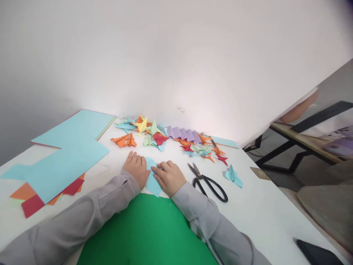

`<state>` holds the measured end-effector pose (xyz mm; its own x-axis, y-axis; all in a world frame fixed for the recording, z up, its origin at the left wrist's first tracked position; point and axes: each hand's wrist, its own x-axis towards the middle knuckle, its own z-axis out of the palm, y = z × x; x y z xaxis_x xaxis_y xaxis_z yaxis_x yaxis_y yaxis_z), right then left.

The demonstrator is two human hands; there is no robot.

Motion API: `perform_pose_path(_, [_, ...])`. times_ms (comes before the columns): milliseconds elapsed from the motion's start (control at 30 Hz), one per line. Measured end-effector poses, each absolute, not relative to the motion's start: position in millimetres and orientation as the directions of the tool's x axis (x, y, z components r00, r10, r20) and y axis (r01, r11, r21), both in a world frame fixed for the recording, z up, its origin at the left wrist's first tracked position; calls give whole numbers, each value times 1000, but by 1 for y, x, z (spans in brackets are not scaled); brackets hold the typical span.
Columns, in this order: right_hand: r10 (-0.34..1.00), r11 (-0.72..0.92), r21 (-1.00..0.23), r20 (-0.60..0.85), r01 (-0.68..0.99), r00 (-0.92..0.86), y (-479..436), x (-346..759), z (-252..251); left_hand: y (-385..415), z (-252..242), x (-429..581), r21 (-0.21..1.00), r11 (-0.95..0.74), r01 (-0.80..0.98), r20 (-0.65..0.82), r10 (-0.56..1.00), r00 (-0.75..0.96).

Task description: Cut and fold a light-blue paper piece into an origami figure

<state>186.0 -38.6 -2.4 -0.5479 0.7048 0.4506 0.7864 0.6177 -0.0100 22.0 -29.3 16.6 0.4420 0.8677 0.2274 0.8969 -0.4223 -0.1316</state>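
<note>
The person in grey sleeves has one piece of blue paper (152, 183) in the middle of the worktop (248, 221), between both hands. The left hand (136, 170) lies palm down along its left side, fingers loosely curved rather than closed, thumb on the paper. The right hand (169, 177) has its bent fingertips on the other edge; I can't tell whether they pinch it or only press.

By the look of it, this piece is partway folded: it has a slanted outline, but not the pointed wings of the finished ones. A good many are done, heaped toward the wall. Unfolded paper remains at the left, so plenty of stock seems unused.

Counting: one yellow folded piece (142, 126) stands out in the heap, and one purple pleated strip (184, 134) lies near it. The orange, red, green and blue ones overlap too much for me to number. One blue folded piece (233, 176) sits alone at the right. There's one pair of scissors (202, 177), just beside the right sleeve. I see two large blue sheets (74, 129) on top at the left, with other colours peeking from underneath; how many, I can't say.
</note>
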Motion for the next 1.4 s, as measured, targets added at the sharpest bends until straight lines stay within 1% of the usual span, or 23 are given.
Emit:
perform_pose_path(133, [711, 614, -15, 444, 789, -545, -39, 186, -3, -37, 20, 27, -142, -409, 902, 207, 878, 431])
perform_pose_path(267, [712, 616, -24, 445, 787, -543, -39, 187, -6, -39, 16, 29, -77, -425, 902, 145, 890, 432])
perform_pose_path(400, [691, 642, -45, 465, 765, -553, -38, 188, -7, -35, 11, 29, -22, -416, 909, 167, 895, 413])
perform_pose_path(533, [686, 663, -82, 467, 744, -559, -37, 187, -8, -29, 11, 26, -29, -432, 901, 159, 888, 431])
perform_pose_path(800, [680, 673, -120, 488, 730, -547, -35, 187, -9, -13, 10, 17, -16, -472, 881, 208, 861, 465])
perform_pose_path(933, [704, 654, -121, 457, 747, -543, -36, 186, -9, -7, 9, 13, -1, -509, 861, 200, 844, 498])
perform_pose_path(1100, [747, 613, -104, 398, 783, -532, -39, 186, -5, -18, 9, 18, -51, -430, 901, 218, 876, 430])
perform_pose_path(1200, [757, 603, -106, 390, 791, -525, -39, 186, -5, -33, 12, 27, -82, -412, 908, 127, 899, 419])
perform_pose_path(1400, [769, 595, -114, 371, 796, -521, -38, 186, -5, -59, 20, 40, -144, -425, 894, 55, 898, 436])
